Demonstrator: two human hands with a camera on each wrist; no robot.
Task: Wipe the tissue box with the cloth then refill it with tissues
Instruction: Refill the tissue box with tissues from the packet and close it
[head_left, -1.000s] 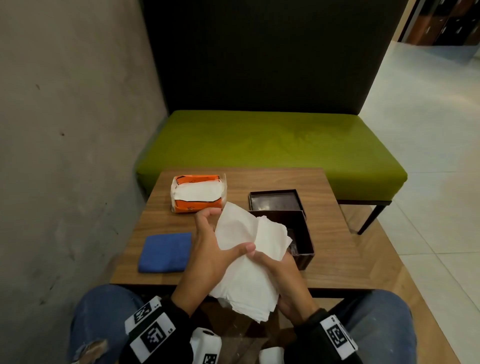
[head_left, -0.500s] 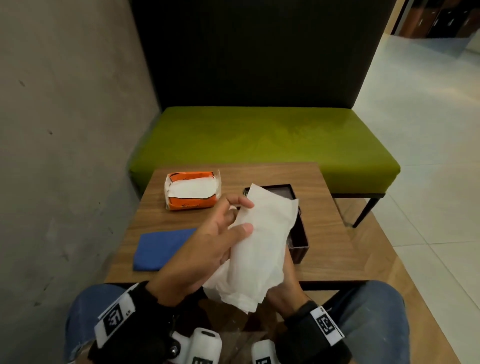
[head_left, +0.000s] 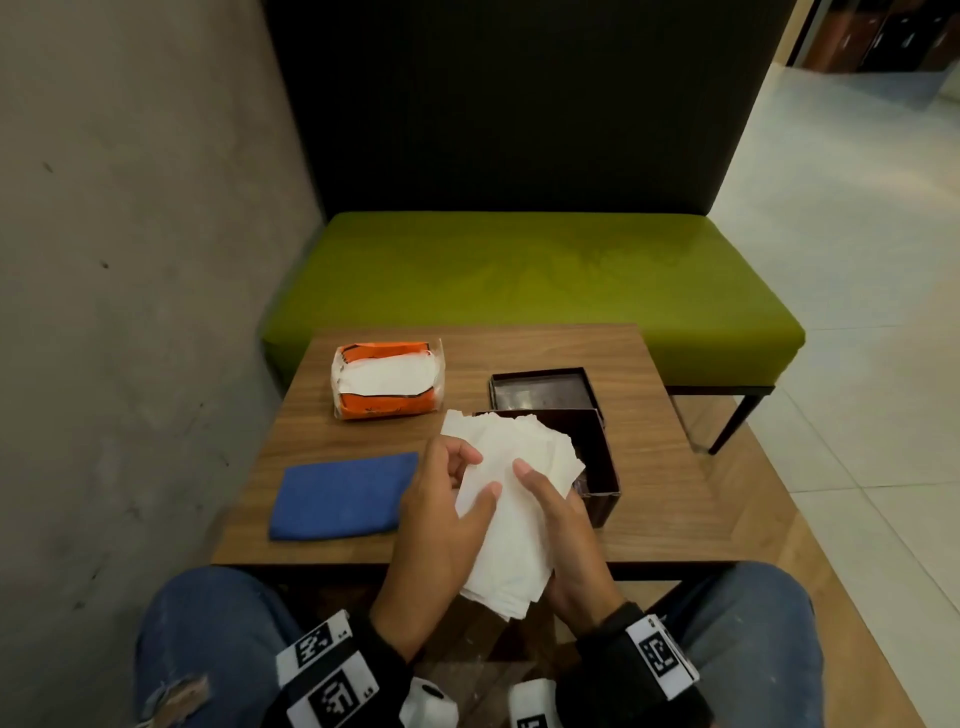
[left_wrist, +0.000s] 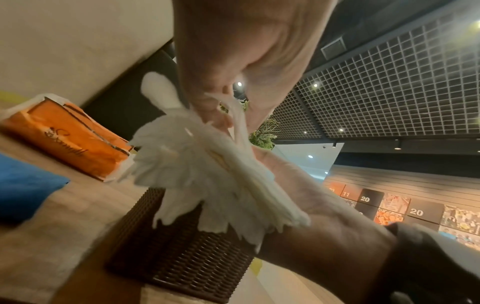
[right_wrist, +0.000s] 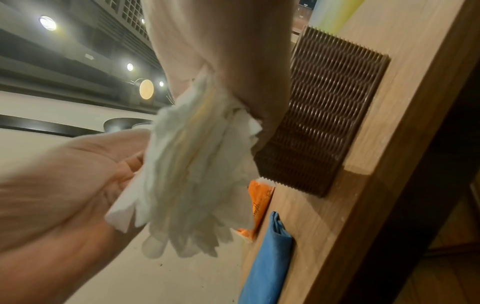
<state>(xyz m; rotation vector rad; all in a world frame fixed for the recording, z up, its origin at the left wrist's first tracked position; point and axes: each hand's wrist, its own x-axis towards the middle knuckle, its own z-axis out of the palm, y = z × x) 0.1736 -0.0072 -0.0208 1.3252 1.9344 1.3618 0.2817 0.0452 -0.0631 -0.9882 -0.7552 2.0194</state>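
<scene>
Both hands (head_left: 498, 525) round tissue stack (head_left: 511, 525), hiding box (head_left: 597, 467) front; wrist views blurred.

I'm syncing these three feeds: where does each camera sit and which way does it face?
Head: looks down at the table; both hands and knees show.
Left wrist: looks along the left hand up at the ceiling.
Right wrist: looks along the right hand, tilted.
All share the tissues, tissue box, blue cloth.

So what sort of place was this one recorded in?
Probably a café or mall seating area: a green padded bench against a dark partition, a small wooden table, and a grid ceiling with spotlights above numbered wall panels.
</scene>
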